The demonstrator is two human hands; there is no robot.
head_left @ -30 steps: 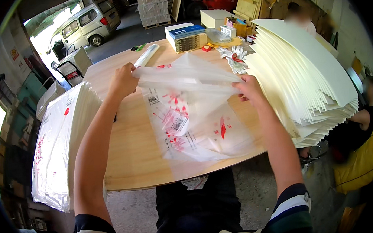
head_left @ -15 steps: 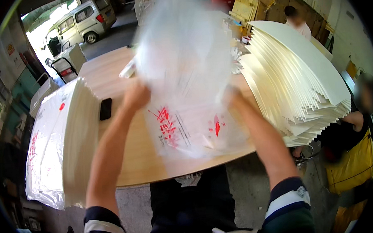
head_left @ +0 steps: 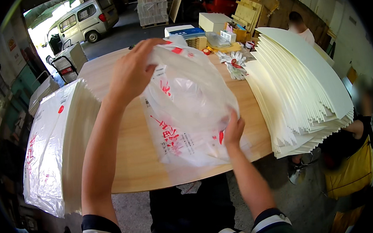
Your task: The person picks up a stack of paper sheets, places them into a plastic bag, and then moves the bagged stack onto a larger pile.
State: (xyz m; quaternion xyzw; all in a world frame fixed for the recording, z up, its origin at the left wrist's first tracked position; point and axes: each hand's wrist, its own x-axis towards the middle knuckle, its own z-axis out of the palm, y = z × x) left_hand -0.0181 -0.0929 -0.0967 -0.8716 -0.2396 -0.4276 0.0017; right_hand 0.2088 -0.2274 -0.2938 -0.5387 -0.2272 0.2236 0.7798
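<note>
A silver van [head_left: 84, 20] stands beyond the wooden table [head_left: 129, 162] — gloves [head_left: 233, 64], perhaps, near its far edge.

Glossy clear plastic bag [head_left: 190, 103] — matt wooden table [head_left: 133, 158].

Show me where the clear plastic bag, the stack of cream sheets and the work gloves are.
clear plastic bag [head_left: 189, 95], head view, its middle.
stack of cream sheets [head_left: 299, 79], head view, top sheet.
work gloves [head_left: 234, 64], head view, palm.

Your bag [head_left: 189, 99] sits mid surface [head_left: 134, 162], on top of another flat bag [head_left: 184, 148]. Left edge: stack of bagged sheets [head_left: 55, 141]. Right: big fanned stack of boards [head_left: 300, 88]. Gloves [head_left: 233, 64] & boxes [head_left: 185, 31] at the far side, van [head_left: 82, 20] way behind.
</note>
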